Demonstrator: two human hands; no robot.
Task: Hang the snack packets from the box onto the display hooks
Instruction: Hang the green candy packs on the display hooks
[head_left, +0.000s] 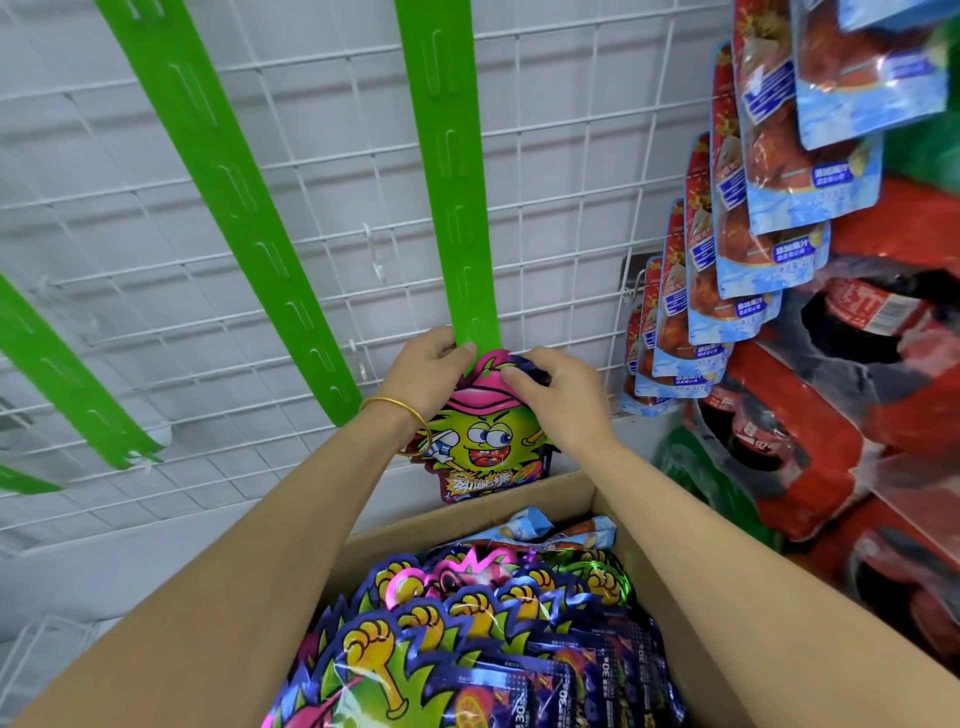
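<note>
A snack packet (488, 441) with a green cartoon face and pink cap hangs upright at the bottom end of a green display strip (457, 208). My left hand (426, 376), with a gold bangle on the wrist, pinches the strip's lower end and the packet's top. My right hand (556, 395) grips the packet's top right corner. Below, an open cardboard box (670, 587) holds several more of the same colourful packets (467, 623).
A white wire grid panel (561, 171) backs the display. Two more green strips (228, 208) hang empty to the left. A column of blue and red packets (748, 228) hangs at right. Red shrink-wrapped bottle packs (857, 405) are stacked beyond the box.
</note>
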